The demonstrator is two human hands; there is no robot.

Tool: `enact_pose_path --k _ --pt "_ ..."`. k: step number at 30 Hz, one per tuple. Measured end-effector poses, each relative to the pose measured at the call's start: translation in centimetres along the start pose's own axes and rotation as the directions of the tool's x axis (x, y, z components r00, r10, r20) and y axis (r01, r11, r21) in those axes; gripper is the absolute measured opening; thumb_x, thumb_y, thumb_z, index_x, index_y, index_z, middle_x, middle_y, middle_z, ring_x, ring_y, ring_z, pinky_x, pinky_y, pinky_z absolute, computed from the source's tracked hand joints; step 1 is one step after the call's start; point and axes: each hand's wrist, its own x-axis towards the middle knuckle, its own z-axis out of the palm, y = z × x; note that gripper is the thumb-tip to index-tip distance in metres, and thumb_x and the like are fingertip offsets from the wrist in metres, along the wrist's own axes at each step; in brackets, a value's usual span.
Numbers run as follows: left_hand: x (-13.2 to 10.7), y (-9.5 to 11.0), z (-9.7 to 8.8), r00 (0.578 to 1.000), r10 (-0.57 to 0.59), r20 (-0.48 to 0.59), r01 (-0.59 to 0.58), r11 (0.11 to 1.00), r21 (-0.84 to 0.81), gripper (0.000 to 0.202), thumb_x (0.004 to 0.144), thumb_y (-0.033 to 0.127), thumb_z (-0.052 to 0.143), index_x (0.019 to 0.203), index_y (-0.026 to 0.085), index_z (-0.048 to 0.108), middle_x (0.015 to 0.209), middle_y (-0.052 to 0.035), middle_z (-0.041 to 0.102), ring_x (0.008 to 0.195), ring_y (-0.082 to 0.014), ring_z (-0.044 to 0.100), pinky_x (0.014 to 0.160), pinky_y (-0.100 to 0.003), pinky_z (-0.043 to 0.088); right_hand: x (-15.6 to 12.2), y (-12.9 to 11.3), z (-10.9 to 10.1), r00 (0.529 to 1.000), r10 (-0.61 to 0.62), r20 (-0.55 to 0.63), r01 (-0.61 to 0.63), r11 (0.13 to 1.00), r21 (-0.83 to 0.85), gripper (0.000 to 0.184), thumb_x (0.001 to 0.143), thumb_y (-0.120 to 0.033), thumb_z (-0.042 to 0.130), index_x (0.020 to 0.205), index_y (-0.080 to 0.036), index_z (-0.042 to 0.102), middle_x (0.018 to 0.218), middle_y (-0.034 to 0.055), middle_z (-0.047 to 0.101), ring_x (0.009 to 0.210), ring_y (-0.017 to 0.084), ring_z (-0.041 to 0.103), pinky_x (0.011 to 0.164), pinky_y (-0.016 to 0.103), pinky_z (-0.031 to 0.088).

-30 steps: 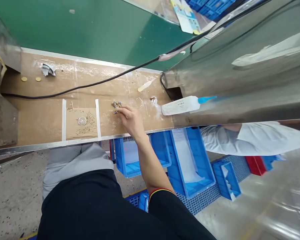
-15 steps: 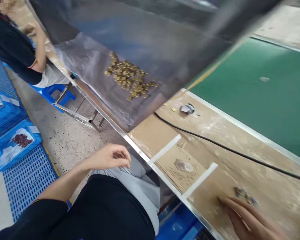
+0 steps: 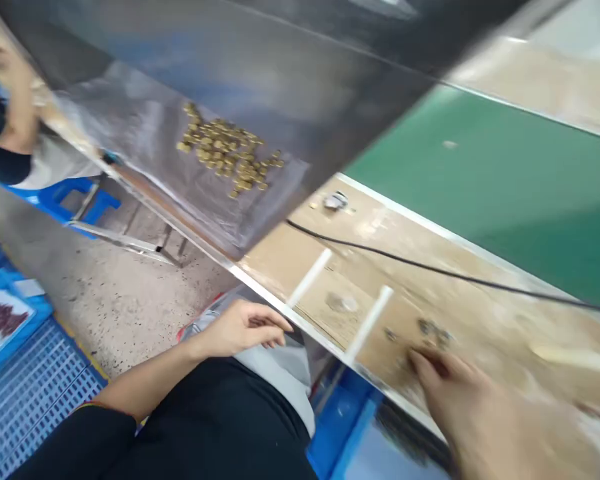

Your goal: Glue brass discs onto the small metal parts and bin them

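The right hand (image 3: 460, 400) is seen at about 4 o'clock in the view, blurred by motion, with its fingers (image 3: 427, 365) curled down just beside a cluster of small metal pieces (image 3: 433, 331) on the tan surface (image 3: 485, 313). Whether that grip is clamped on anything cannot be told. A lone small metal piece (image 3: 390, 334) lies near the cluster, toward 9 o'clock from it. The left hand (image 3: 245, 328) is held at about 7 o'clock, off the surface and above a grey cloth (image 3: 280, 360); its grip is loosely curled, with the fingers apart and nothing seen in them.

Two white strips (image 3: 310, 277) frame a cardboard sheet (image 3: 325, 307) bearing a clear round disc (image 3: 343, 303). A black cable (image 3: 430, 270) is laid across the surface, and a green mat (image 3: 480, 180) is spread at 2 o'clock. At 11 o'clock, a tilted stainless steel sheet (image 3: 130, 133) carries a heap of brass-coloured discs (image 3: 225, 150). A co-worker's hand (image 3: 17, 100) is seen at 10 o'clock, and a blue crate (image 3: 0, 320) with dark contents sits at 8 o'clock.
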Motion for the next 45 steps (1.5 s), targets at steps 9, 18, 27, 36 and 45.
enact_pose_path --k 9,18,27,36,45 --pt "3.2 -2.9 -0.6 0.988 -0.121 -0.096 0.142 0.956 0.257 0.037 0.098 0.061 0.094 0.114 0.028 0.094 0.101 -0.0089 0.092 0.085 -0.0245 0.088 0.082 -0.034 0.076 2.4 -2.6 -3.7 0.975 0.184 0.127 -0.209 0.949 0.237 0.032 0.103 -0.031 0.06 0.113 -0.022 0.089 0.117 0.0127 0.092 0.107 0.029 0.084 0.105 0.044 0.063" --pt "4.4 -1.0 2.7 0.985 -0.153 -0.081 0.166 0.966 0.198 0.034 0.1 0.052 0.096 0.12 0.025 0.093 0.107 -0.008 0.092 0.092 -0.0211 0.089 0.092 -0.03 0.076 3.3 -6.3 -3.2 0.944 0.214 0.25 -0.225 0.974 0.015 0.023 0.109 -0.032 0.07 0.099 -0.021 0.088 0.098 0.0108 0.089 0.095 0.031 0.081 0.089 0.042 0.055" --pt "5.8 -1.7 5.7 0.995 -0.082 -0.062 0.083 0.997 0.012 0.026 0.104 0.037 0.095 0.127 0.025 0.092 0.11 -0.0058 0.094 0.098 -0.0181 0.091 0.099 -0.028 0.077 1.9 -5.4 -2.0 0.965 0.142 0.222 -0.216 0.908 0.36 0.008 0.092 -0.017 0.074 0.092 -0.023 0.079 0.088 0.0024 0.082 0.085 0.022 0.076 0.085 0.038 0.056" --pt "8.6 -2.6 5.4 0.992 0.056 -0.11 -0.041 0.99 0.137 0.026 0.105 0.035 0.093 0.127 0.022 0.092 0.113 -0.0075 0.094 0.095 -0.0187 0.092 0.094 -0.027 0.077 -0.1 -6.3 -0.4 0.972 0.174 -0.16 -0.028 0.757 0.653 0.01 0.107 -0.033 0.078 0.113 -0.028 0.085 0.105 0.0024 0.086 0.094 0.02 0.083 0.085 0.037 0.07" --pt "10.0 -3.4 5.8 0.964 0.208 -0.167 -0.176 0.967 0.186 0.021 0.109 0.025 0.087 0.129 0.022 0.091 0.112 -0.0042 0.094 0.095 -0.0161 0.092 0.093 -0.025 0.077 0.9 -10.4 0.1 0.92 -0.09 -0.383 0.298 0.794 0.531 0.015 0.114 -0.024 0.076 0.118 -0.032 0.088 0.114 0.001 0.091 0.11 0.022 0.088 0.101 0.043 0.075"
